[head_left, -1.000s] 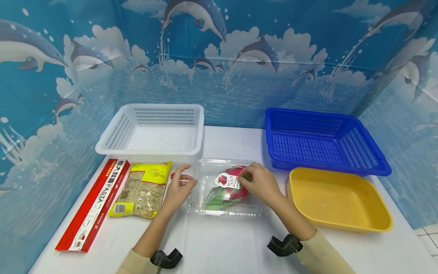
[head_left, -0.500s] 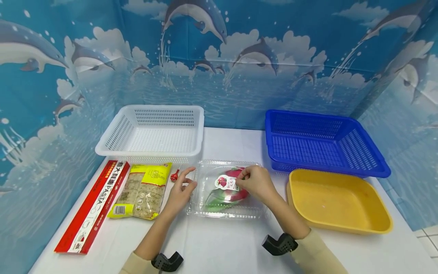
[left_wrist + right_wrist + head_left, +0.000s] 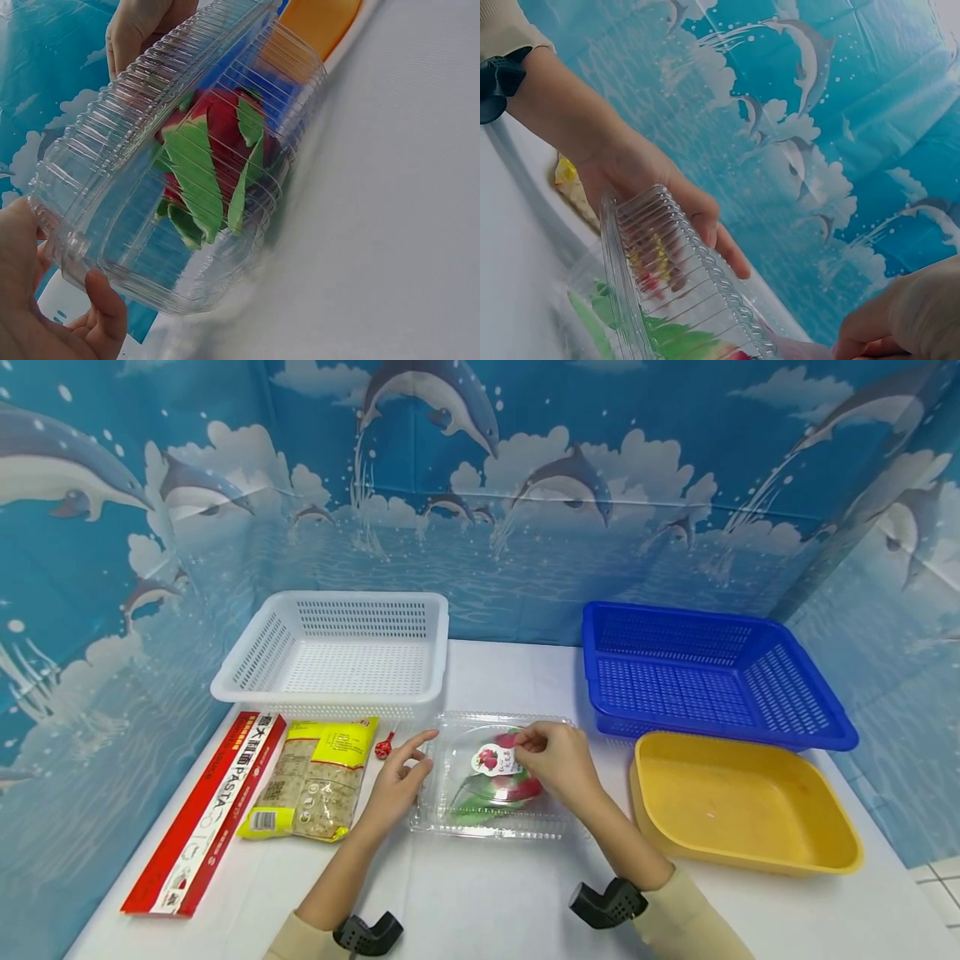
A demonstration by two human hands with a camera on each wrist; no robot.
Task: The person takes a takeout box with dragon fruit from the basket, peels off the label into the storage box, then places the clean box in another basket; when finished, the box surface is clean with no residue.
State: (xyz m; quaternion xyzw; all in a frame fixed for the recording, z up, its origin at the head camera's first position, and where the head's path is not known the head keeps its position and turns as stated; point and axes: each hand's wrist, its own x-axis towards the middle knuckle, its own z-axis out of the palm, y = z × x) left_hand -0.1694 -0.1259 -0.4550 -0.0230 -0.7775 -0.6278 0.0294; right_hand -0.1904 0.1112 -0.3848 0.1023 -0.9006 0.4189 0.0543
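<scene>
A clear plastic clamshell box (image 3: 442,793) lies on the table, with a red and green dragon fruit (image 3: 510,789) visible through its lid. On the lid is a white label (image 3: 495,760) with red fruit printed on it. My right hand (image 3: 562,768) pinches the label's right end between thumb and fingertips, which hide that end. My left hand (image 3: 397,781) rests at the box's left edge, index finger fairly straight and thumb bent near the rim. In the left wrist view, the left thumb (image 3: 105,296) touches the end of the box (image 3: 161,289).
Left of the box lie a yellow-and-clear food bag (image 3: 318,785), a red pasta box (image 3: 206,810) and a small red wrapped item (image 3: 384,747). Behind stand a white basket (image 3: 330,693) and a blue basket (image 3: 720,727). A yellow tray (image 3: 750,802) sits at right.
My right hand has shifted left along the label, covering more of its right end. My left hand has edged forward along the box's left edge, uncovering the small red item.
</scene>
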